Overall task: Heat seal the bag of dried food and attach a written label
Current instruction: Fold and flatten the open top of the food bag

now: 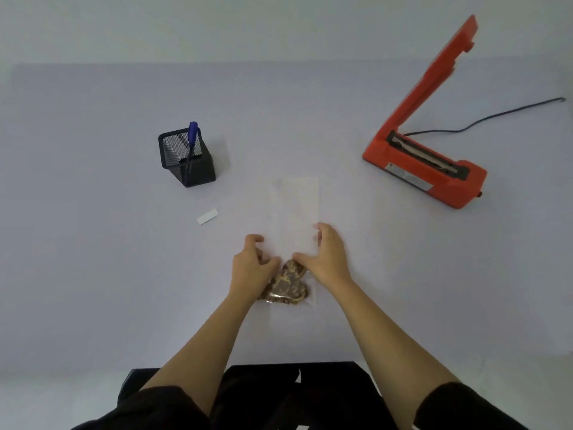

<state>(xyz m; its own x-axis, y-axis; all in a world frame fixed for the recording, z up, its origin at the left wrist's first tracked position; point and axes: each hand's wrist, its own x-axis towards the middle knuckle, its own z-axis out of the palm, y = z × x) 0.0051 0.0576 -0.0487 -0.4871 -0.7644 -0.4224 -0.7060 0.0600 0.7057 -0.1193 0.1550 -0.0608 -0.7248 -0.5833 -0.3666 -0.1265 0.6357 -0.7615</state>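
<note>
Status: early stage. The clear bag [296,209] lies flat on the table [93,243] directly in front of you, with the dried food [286,287] bunched at its near end and the empty end pointing away. Your left hand [251,262] grips the bag's left edge beside the food, fingers curled. Your right hand [325,256] grasps the right edge, fingers bent.

No seal made yet, by the look of it. The heat sealer [424,169] stands well apart to your right, arm raised, nothing in it. The label [207,216] lies loose on the left, apparently blank. The pen [192,141] stands in its holder [186,159].

Remaining: seal, write, attach.
</note>
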